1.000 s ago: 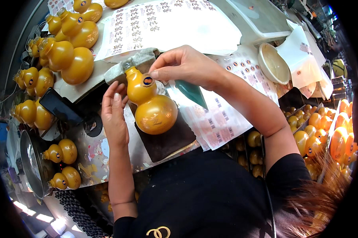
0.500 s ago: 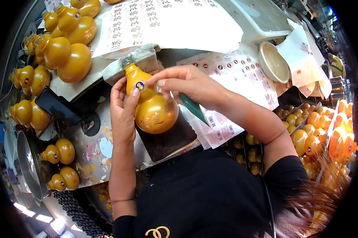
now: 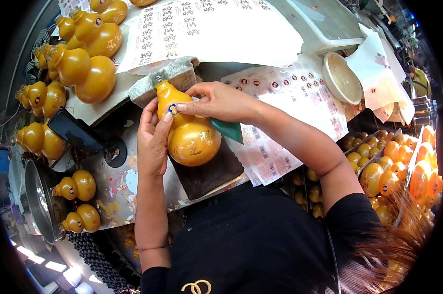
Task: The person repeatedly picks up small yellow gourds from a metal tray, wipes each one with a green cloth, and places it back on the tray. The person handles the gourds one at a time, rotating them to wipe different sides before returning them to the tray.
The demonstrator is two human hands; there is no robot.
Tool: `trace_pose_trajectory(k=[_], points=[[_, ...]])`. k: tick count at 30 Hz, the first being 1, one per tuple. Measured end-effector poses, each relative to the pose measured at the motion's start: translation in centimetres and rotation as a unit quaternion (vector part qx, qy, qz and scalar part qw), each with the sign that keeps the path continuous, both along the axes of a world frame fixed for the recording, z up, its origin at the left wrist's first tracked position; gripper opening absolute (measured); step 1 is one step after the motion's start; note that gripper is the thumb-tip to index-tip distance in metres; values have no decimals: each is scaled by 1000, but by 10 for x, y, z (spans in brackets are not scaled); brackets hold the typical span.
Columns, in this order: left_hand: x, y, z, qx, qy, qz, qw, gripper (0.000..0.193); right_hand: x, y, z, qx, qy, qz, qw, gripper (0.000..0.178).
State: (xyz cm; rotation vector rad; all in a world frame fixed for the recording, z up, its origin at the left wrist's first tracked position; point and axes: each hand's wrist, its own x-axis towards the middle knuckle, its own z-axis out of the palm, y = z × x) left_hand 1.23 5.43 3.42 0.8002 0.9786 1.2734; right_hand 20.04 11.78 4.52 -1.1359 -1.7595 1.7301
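A glossy yellow gourd-shaped bottle (image 3: 194, 143) lies tilted, its neck end on a folded pale cloth (image 3: 182, 73) and its wide end over a dark pad (image 3: 209, 172). My left hand (image 3: 153, 134) is closed round the bottle's left side, thumb beside a small round blue sticker (image 3: 172, 109) on the upper bulb. From the right, my right hand (image 3: 219, 102) presses its thumb at the sticker's right edge. A flat green plastic piece (image 3: 228, 130) is tucked in that hand's curled fingers and sticks out below; its held end is hidden.
More yellow gourd bottles (image 3: 95, 83) stand at the left, near a phone on a stand (image 3: 76, 132) and a round metal pan (image 3: 41, 201). Sticker sheets (image 3: 285, 98) and a bowl (image 3: 341, 78) lie to the right. Crates of orange-yellow gourds (image 3: 373, 176) stand at far right.
My right hand has come down onto the bottle, its thumb now at the sticker. The green piece has swung to point less steeply downward. My left hand keeps its hold.
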Motion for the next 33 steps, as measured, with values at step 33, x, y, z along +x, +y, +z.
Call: trace_pose_trajectory(k=[33], points=[[3, 3, -9, 10, 26, -19, 999, 47, -7, -1, 0, -65, 73, -17, 995, 58]])
